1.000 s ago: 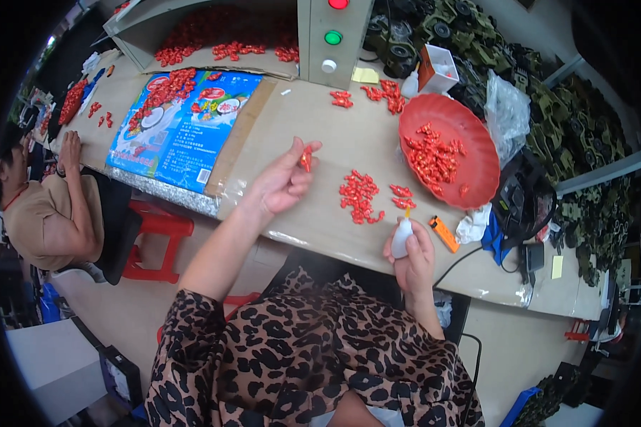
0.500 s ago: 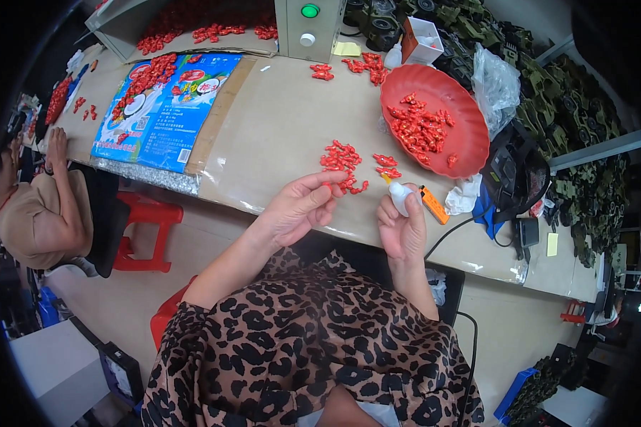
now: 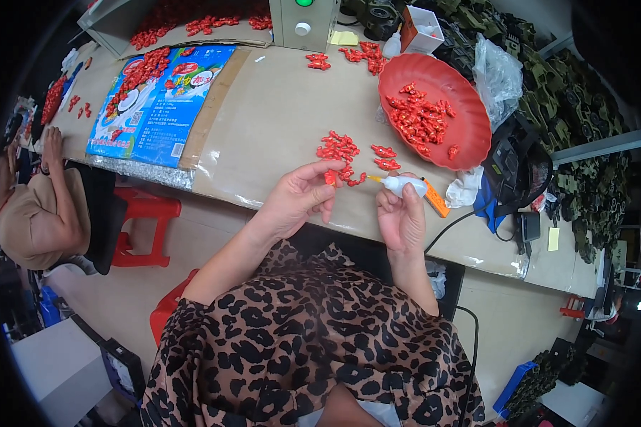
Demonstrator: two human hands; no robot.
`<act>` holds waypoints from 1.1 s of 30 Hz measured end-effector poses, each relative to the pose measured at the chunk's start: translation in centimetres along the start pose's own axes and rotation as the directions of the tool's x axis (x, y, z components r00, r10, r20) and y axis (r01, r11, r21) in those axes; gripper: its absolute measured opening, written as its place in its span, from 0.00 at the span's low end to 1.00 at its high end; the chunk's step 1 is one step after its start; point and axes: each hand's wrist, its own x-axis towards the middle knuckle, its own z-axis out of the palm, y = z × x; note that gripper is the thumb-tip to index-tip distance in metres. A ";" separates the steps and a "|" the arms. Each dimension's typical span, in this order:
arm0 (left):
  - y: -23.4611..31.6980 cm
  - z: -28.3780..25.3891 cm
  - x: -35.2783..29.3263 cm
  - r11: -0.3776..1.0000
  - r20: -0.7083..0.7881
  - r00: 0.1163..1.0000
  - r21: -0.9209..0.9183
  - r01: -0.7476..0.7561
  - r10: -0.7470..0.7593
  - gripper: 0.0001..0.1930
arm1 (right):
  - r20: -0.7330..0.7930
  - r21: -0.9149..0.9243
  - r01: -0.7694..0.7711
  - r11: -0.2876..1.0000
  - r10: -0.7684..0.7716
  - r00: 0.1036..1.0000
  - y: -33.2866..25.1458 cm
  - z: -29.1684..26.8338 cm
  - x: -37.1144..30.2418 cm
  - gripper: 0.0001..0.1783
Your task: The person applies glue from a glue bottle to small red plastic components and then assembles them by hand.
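My left hand (image 3: 297,201) pinches a small red plastic piece (image 3: 330,177) between thumb and fingertips, close above the near side of the table. In my right hand (image 3: 402,229) is a small white squeeze bottle (image 3: 406,186) with a thin yellow tip. The bottle lies nearly level, its tip pointing left toward the held piece, with a gap between them. Just beyond my hands, a loose pile of glossy red figure-like pieces (image 3: 338,147) rests on the table. Two similar red pieces (image 3: 384,151) lie to its right.
A red scalloped bowl (image 3: 477,114) holding many red pieces stands at the right. Beside my right hand lie an orange tool (image 3: 435,199) and white tissue (image 3: 464,189). Blue printed cardboard (image 3: 157,128) bears more pieces. A person (image 3: 43,206) sits at the far left.
The squeeze bottle has tipped from pointing up to nearly level, its tip swinging left toward the red piece. My left hand stays pinched. The whole view has shifted slightly.
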 end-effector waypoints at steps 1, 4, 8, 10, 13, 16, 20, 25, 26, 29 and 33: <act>-0.2 -0.3 -0.1 0.988 0.004 0.999 0.146 -0.055 0.055 0.17 | -0.004 0.000 -0.002 1.000 0.002 1.000 0.0 0.1 -0.1 0.12; -1.1 -0.2 0.3 0.917 -0.009 0.977 0.347 -0.195 0.212 0.16 | 0.029 -0.043 0.002 0.999 -0.001 1.000 -0.1 0.9 -0.2 0.12; -2.1 -0.5 0.6 0.898 -0.071 0.956 0.368 -0.242 0.286 0.14 | 0.077 -0.208 0.094 0.974 -0.079 0.994 0.3 0.9 -0.1 0.12; -2.6 -0.3 0.6 0.880 -0.084 0.947 0.402 -0.252 0.309 0.14 | 0.084 -0.246 0.119 0.962 -0.102 0.991 0.6 0.8 -0.3 0.12; -2.8 -0.4 0.5 0.839 -0.103 0.936 0.483 -0.250 0.338 0.14 | 0.097 -0.370 0.208 0.905 -0.185 0.978 1.1 0.7 -0.7 0.12; -3.0 -0.5 0.5 0.821 -0.114 0.923 0.506 -0.264 0.367 0.13 | 0.214 -0.423 0.353 0.835 -0.287 0.934 1.4 0.4 -0.8 0.13; -3.0 -0.4 0.5 0.819 -0.133 0.911 0.502 -0.278 0.390 0.12 | 0.253 -0.529 0.419 0.738 -0.335 0.908 1.4 0.6 -1.4 0.14; -3.0 -0.2 0.3 0.820 -0.120 0.916 0.501 -0.277 0.382 0.12 | 0.308 -0.571 0.465 0.677 -0.349 0.885 1.5 0.6 -1.7 0.15; -3.0 -0.2 0.3 0.817 -0.119 0.917 0.506 -0.274 0.382 0.12 | 0.302 -0.574 0.459 0.678 -0.345 0.889 1.5 0.6 -1.7 0.14; -3.0 0.0 0.3 0.819 -0.126 0.919 0.509 -0.263 0.373 0.12 | 0.294 -0.580 0.448 0.680 -0.338 0.894 1.4 0.6 -1.8 0.14; -3.2 -0.3 0.4 0.802 -0.117 0.910 0.526 -0.283 0.398 0.12 | 0.267 -0.603 0.449 0.659 -0.364 0.892 1.7 0.8 -1.6 0.13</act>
